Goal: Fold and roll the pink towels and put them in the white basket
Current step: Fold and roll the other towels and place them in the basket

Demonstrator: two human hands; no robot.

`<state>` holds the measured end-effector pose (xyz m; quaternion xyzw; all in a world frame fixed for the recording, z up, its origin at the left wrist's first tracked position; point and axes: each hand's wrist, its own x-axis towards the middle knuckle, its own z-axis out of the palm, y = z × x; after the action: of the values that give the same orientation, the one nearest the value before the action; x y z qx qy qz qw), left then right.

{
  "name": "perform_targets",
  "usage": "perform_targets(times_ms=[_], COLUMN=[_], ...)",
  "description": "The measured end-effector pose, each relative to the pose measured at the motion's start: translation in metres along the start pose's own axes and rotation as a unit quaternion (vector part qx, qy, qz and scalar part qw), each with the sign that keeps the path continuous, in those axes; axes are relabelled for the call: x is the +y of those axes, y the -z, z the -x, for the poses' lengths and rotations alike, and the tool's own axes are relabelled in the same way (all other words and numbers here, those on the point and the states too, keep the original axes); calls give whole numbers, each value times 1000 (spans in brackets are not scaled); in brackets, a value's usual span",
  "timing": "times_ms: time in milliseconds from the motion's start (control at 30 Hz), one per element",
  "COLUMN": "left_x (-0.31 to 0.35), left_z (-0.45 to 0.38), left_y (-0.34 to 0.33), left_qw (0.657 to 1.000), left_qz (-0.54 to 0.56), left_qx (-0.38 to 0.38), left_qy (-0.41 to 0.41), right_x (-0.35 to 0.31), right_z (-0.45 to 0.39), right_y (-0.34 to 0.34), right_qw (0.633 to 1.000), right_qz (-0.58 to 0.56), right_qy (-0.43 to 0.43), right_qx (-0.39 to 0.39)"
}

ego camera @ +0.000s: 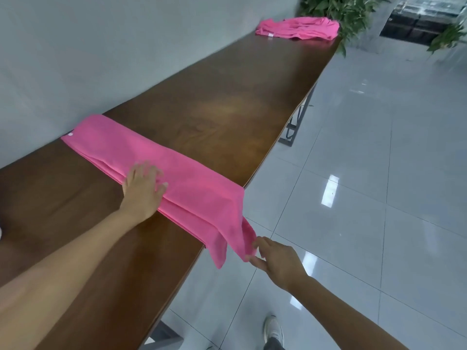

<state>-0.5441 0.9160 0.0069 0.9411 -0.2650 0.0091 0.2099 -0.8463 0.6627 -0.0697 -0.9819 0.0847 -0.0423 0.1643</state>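
Note:
A pink towel [151, 157], folded into a long strip, lies across the brown wooden table [214, 97] from the wall side to the near edge, where its end hangs over. My left hand [142, 189] rests flat on the strip's middle, fingers spread. My right hand [274, 261] is beside the table edge and pinches the hanging end of the towel between thumb and fingers. A heap of more pink towels [298, 28] lies at the table's far end. The white basket is not in view.
A grey wall runs along the table's left side. Green plants [348, 11] stand beyond the far end. Glossy white floor tiles [379, 173] lie to the right, and my shoe [274, 329] shows at the bottom.

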Motion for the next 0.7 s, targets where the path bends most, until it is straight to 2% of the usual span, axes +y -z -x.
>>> perform_targets(times_ms=[67,167,300,367,467,567,700], left_x=[34,87,124,130,132,134,137], left_z=[9,25,37,42,47,47,47], left_y=[-14,-37,-62,-74,-84,-84,-83], left_qw=[1000,999,997,998,997,996,995], left_qz=[7,16,33,4,-57,-58,-50], left_qx=[-19,-31,-54,-44,-8,-2,2], left_qy=[-19,-26,33,54,55,70,84], right_x=[7,23,38,45,53,58,59], right_z=[-3,-12,-36,-51,-77,-99,-116], right_y=[7,8,-5,-12,-28,-42,-56], right_qw=[998,980,896,867,855,830,828], right_qz=[-30,-133,-356,-408,-425,-447,-455], right_qy=[-55,-146,-264,-281,-291,-320,-282], right_qx=[-29,-38,-36,-46,-65,-92,-163])
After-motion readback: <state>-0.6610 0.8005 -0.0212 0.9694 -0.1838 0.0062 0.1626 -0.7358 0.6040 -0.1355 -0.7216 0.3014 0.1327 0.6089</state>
